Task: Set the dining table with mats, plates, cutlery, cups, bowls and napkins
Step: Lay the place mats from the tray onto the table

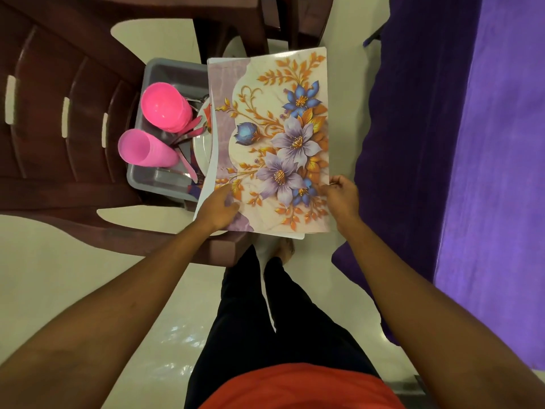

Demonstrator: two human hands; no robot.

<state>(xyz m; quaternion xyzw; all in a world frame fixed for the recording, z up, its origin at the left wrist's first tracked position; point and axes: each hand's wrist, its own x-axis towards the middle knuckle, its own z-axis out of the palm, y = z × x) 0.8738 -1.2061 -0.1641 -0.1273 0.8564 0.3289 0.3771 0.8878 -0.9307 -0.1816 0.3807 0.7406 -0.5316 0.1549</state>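
Note:
A stack of flower-printed mats (274, 134) hangs in the air above a grey tub (159, 75) that stands on a brown plastic chair (59, 113). My left hand (219, 206) grips the stack's near left corner, thumb on top. My right hand (342, 194) pinches the near right edge. In the tub lie a stack of pink bowls (165, 106), a stack of pink cups (144, 149), white plates (203, 149) and pink-handled cutlery (188, 166), partly hidden under the mats.
The table with a purple cloth (486, 143) runs along the right side. A second brown chair (265, 22) stands at the top. My legs and feet are on the pale tiled floor (88, 276) between chair and table.

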